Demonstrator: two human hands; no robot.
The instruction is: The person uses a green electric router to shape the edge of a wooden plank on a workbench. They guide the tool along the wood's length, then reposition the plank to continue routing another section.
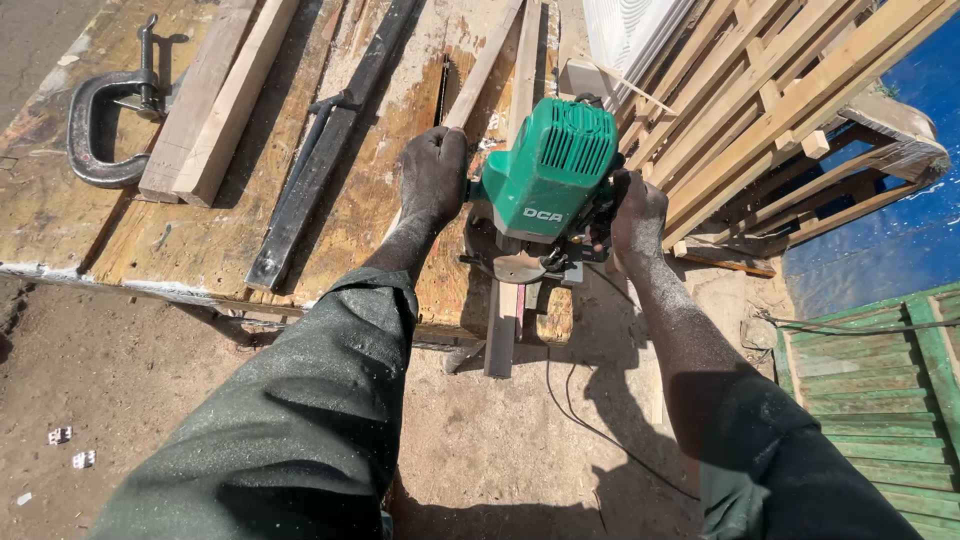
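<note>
A green hand router [548, 180] sits on a narrow wooden strip [503, 320] near the front edge of a worn plywood workbench [200, 240]. My left hand [434, 176] grips the router's left handle. On the other side, my right hand [636, 212] holds the right handle. Both hands are dusted with sawdust. The strip runs away from me under the router and sticks out past the bench edge. A black power cord [570, 400] hangs from the router to the ground.
A large metal C-clamp [100, 120] lies at the bench's left end beside two timber battens [215, 100]. A dark metal bar clamp [320, 160] lies diagonally. Stacked wooden frames [790, 100] stand at the right, a green slatted panel [880, 370] lower right. Sandy ground lies below.
</note>
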